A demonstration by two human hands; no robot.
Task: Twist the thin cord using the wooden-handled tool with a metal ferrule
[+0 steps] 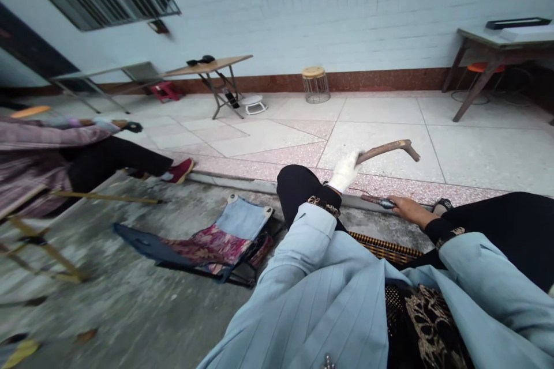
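Note:
My left hand (pixel 345 172) wears a white glove and is closed around one end of a brown wooden stick (pixel 389 149) with a bent far end, held up above the tiled floor. My right hand (pixel 409 208) is bare and rests low by the step edge, its fingers closed on a thin dark rod-like tool (pixel 377 202). Both arms are in light blue striped sleeves. My knees in dark trousers frame the hands. A woven patterned strip (pixel 385 248) lies under my forearms.
A low folding fabric stool (pixel 216 239) stands on the concrete to the left. Another person sits at far left, a red shoe (pixel 179 171) stretched out. Folding tables (pixel 208 66), a round wire stool (pixel 315 83) and a wooden table (pixel 497 46) line the wall.

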